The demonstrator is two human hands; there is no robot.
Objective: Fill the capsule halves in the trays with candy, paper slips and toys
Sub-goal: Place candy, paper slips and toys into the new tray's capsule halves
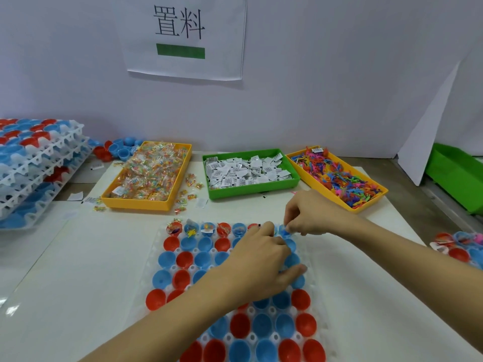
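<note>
Hands meet over the far right corner of the white capsule tray [156, 246] in front of the person. The right hand [311, 215] has its fingers curled down, and its fingertips pinch a small blue toy [287, 229] just above a blue capsule half in the tray's farthest row. The left hand [264, 259] lies over the tray's right side with its fingers curled and its thumb stretched out to the right; whether it has hold of anything cannot be told, since its fingertips are hidden.

Red and blue capsule halves [171, 242] sit open side up in the tray. Those in the farthest row [207, 228] already carry candy, slips and toys, while the nearer rows look unfilled.

Beyond the tray stand three bins on the white surface [78, 283]: a yellow bin of wrapped candy [150, 176] at the left, a green bin of paper slips [248, 172] in the middle, and a yellow bin of small coloured toys [337, 176] at the right. A few candy packets [192, 180] lie loose between the first two bins.

A stack of white trays [36, 163] with capsule halves stands at the far left, with loose capsule halves [117, 148] just behind it. Another tray with capsules [460, 246] shows at the right edge, and a green crate [457, 173] stands beyond it. A paper sign [180, 35] hangs on the wall.
</note>
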